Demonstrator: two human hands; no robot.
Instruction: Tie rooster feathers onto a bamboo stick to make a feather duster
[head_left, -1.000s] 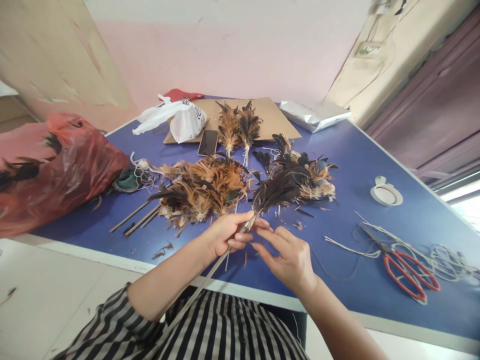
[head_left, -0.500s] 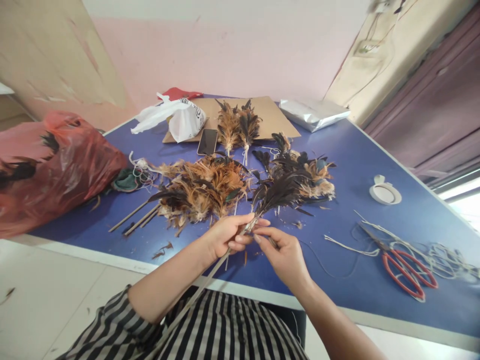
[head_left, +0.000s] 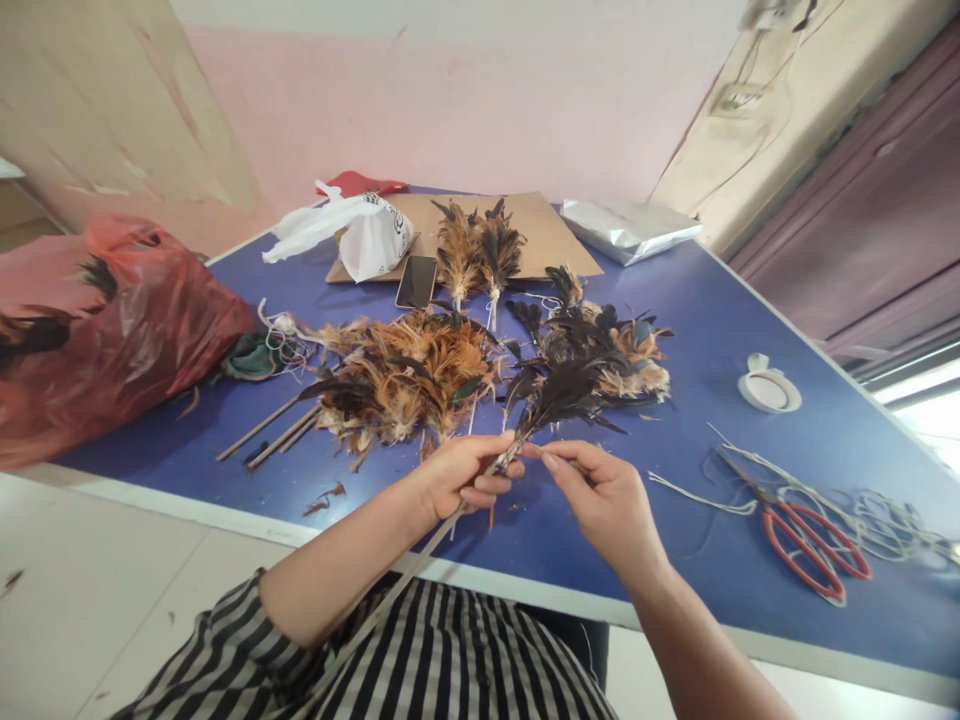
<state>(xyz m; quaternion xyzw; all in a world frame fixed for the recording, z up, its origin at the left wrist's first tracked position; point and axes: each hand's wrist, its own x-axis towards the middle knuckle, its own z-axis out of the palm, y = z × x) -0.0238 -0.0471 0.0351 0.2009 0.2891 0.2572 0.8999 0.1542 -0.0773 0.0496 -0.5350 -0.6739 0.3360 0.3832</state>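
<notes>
My left hand (head_left: 472,475) is closed around a thin stick (head_left: 424,555) near its upper end. Dark feathers (head_left: 559,395) fan out from that end, and their quills are bunched at my fingers. The stick slants down towards my striped shirt. Just right of the bunch, my right hand (head_left: 600,490) pinches thumb and forefinger together, seemingly on a thin thread that barely shows. Behind my hands lie a pile of brown feathers (head_left: 420,375) and a pile of darker feathers (head_left: 637,350).
Red-handled scissors (head_left: 814,545) and tangled string (head_left: 885,520) lie at right, below a roll of white tape (head_left: 769,388). Several sticks (head_left: 281,440) and a red plastic bag (head_left: 165,330) are left. Farther back are a phone (head_left: 416,282), cardboard (head_left: 551,240) and two feather bunches (head_left: 480,250).
My right hand has moved right, away from the quills and my left fingers, still pinching. My left hand keeps its hold on the stick, which has hardly moved.
</notes>
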